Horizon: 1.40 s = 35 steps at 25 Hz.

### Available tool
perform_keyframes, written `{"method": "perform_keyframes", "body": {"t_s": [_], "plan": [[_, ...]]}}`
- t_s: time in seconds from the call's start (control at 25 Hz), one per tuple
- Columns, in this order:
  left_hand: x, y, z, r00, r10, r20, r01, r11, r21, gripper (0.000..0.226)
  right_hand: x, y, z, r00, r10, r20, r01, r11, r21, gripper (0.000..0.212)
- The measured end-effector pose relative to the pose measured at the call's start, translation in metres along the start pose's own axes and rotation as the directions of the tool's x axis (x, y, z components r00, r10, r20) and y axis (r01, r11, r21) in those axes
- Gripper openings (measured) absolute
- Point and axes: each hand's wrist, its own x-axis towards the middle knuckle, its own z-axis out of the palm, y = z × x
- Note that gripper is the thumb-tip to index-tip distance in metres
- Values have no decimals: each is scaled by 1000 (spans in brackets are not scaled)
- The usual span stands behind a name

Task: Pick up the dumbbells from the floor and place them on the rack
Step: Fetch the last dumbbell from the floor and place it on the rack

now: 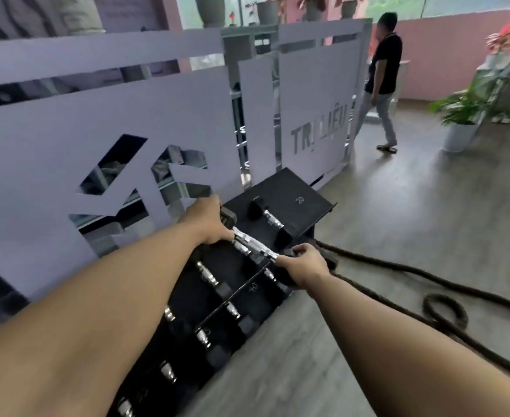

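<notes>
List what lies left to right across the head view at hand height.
Lavender partition → left hand → dumbbell held by both hands → right hand → thick rope on the floor.

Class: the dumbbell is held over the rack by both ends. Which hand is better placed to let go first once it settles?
Probably the right hand: it grips the dumbbell's near, outer end at the rack edge, free to withdraw; the left hand steadies the far end.

Both arms outstretched — left grip (pixel 207 219), right grip (pixel 303 264) clenched.
</notes>
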Motion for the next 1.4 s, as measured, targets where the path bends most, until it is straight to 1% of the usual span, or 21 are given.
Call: {"method": "perform_keyframes", "body": {"t_s": [0.12,0.24,0.32,0.4,0.52,0.64,0.84,1.04,1.16,1.28,1.4], "plan": [[-19,-69,-10,999,-26,37,26,1000,-2,64,-23,10,77,997,37,62,-41,998,53,55],[-22,-141,-9,997,-33,66,32,999,26,66,-35,19,157,993,95,75,-100,992,78,54],[-17,-193,-2,997,-35,75,33,999,30,63,-40,27,212,985,144,94,-153,984,91,49],[-10,-251,9,993,-57,108,53,998,40,67,-41,36,273,974,201,100,-210,974,87,47],[1,-336,34,977,-80,195,67,995,69,77,-42,55,360,952,285,110,-293,954,58,53],[5,-395,63,959,-75,273,56,995,79,82,-43,79,416,917,378,128,-385,922,36,55],[0,-468,116,930,-106,351,64,990,129,80,-51,120,484,870,479,118,-482,876,-9,57],[3,-516,157,903,-125,412,58,983,172,79,-55,155,538,805,582,116,-586,811,-1,55],[9,-538,180,889,-133,438,41,976,212,81,-52,176,569,774,621,125,-628,778,19,63],[12,-554,201,873,-150,465,46,973,227,83,-49,191,588,764,640,82,-641,768,-17,75],[15,-562,219,870,-155,467,47,971,235,81,-40,193,594,745,667,7,-667,745,-30,83]]}}
